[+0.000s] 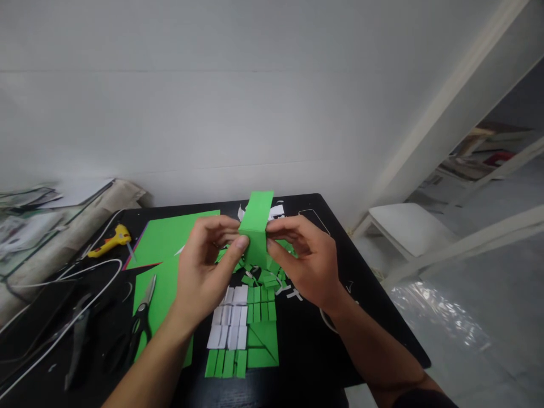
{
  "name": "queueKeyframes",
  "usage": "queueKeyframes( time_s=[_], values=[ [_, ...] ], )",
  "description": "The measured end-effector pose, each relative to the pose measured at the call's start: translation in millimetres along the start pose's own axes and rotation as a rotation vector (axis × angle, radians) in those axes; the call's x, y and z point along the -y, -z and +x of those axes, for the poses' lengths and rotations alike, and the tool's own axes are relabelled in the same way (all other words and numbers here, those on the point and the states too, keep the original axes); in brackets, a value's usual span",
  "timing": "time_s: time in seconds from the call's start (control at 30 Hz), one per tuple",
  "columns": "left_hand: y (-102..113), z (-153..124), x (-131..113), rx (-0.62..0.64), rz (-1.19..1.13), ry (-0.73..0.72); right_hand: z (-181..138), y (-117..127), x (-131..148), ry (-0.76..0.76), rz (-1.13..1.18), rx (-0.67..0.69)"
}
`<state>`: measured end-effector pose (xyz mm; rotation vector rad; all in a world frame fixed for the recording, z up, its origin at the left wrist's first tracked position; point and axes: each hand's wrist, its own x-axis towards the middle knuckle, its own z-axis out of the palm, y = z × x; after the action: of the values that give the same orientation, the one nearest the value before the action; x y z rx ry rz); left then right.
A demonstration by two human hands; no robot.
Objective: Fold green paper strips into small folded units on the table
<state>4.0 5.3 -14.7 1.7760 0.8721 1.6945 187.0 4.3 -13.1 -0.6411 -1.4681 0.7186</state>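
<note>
A folded strip of green paper [258,211] is held up above the middle of the black table, creased across so that one part stands up and the other hangs toward me. My left hand [212,260] pinches its left edge between thumb and fingers. On the right edge, my right hand [304,255] grips it the same way. Below lie small green cut pieces [270,279], partly hidden by the hands. Nearer me are rows of folded white paper pieces [229,317], folded green pieces [261,303] and a green square with diagonal lines [263,345].
Scissors with black handles [142,317] rest on green sheets [165,238] at left. Beyond them lie a yellow glue gun [111,241], a white cable [100,292] and a second dark tool [79,340]. A white chair [399,226] stands right of the black table [361,317].
</note>
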Motion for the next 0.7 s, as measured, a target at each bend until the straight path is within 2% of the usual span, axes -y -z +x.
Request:
queueKeyframes(
  time_s=[0.27,0.5,0.7],
  values=[
    [-0.1,0.2,-1.9,0.022,-0.013,0.027,-2.6,-1.7,-1.5,-0.062,0.095,0.003],
    [-0.8,-0.2,-2.0,0.01,-0.034,0.029,0.1,2.3,2.6,0.02,-0.086,0.063],
    [2.2,-2.0,-2.6,0.087,-0.021,0.008,1.8,1.8,2.5,-0.021,-0.031,0.022]
  ],
)
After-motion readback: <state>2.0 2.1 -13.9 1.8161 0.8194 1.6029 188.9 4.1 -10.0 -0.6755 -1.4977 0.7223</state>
